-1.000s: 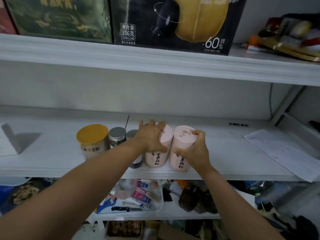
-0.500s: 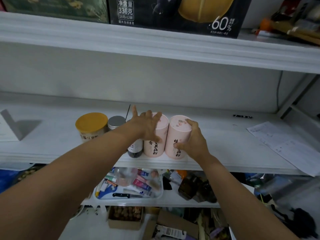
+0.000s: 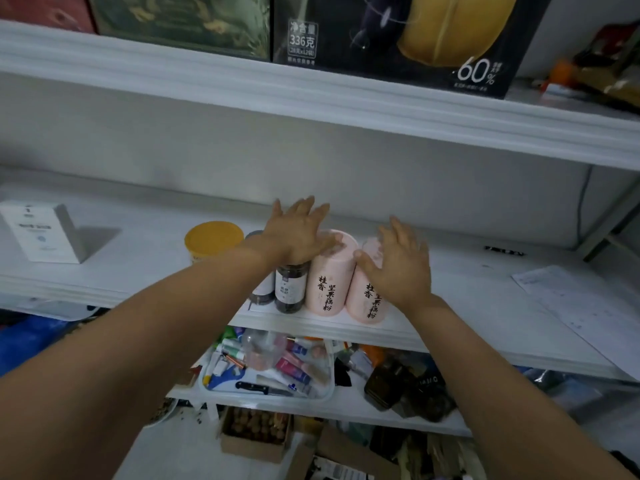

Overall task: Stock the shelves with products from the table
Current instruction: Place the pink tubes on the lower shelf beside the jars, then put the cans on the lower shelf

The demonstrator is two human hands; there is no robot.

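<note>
White shelf [image 3: 467, 306] before us, and near its front edge we see the left pink canister [image 3: 329, 282] and the right pink canister [image 3: 367, 303] upright, side by side, next to a dark jar [image 3: 291, 285]. The left hand [image 3: 301, 233] lies spread wide over the first, the right hand [image 3: 398, 261], fingers straight, over the second.

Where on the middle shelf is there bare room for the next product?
Two bare patches: between the white box and the yellow-lidded tub, and between the right pink canister and the paper sheet. Crowded from the tub through the dark jars to the left pink canister.
</note>
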